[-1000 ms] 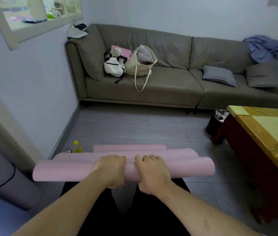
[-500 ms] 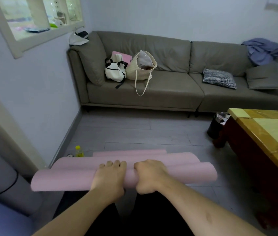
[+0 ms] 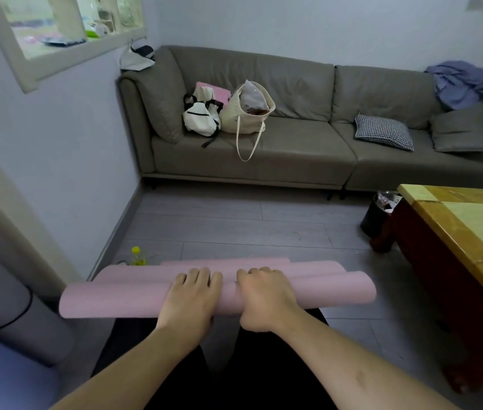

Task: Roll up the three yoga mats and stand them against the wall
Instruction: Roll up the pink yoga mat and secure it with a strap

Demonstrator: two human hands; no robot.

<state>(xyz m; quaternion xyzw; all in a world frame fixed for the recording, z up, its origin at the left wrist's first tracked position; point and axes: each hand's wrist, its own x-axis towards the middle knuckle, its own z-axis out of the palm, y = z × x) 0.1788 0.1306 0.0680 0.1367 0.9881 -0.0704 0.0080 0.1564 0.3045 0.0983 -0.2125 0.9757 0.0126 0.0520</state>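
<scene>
I count three pink rolls, all rolled and lying stacked across my lap; none stands at the wall (image 3: 56, 161) yet. My left hand (image 3: 188, 294) and right hand (image 3: 264, 297) sit side by side, fingers curled over the nearest mat (image 3: 115, 300) at mid-length.

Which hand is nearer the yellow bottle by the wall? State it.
Left. The left hand grips the pink mat just right of the yellow bottle; the right hand grips farther right.
</scene>
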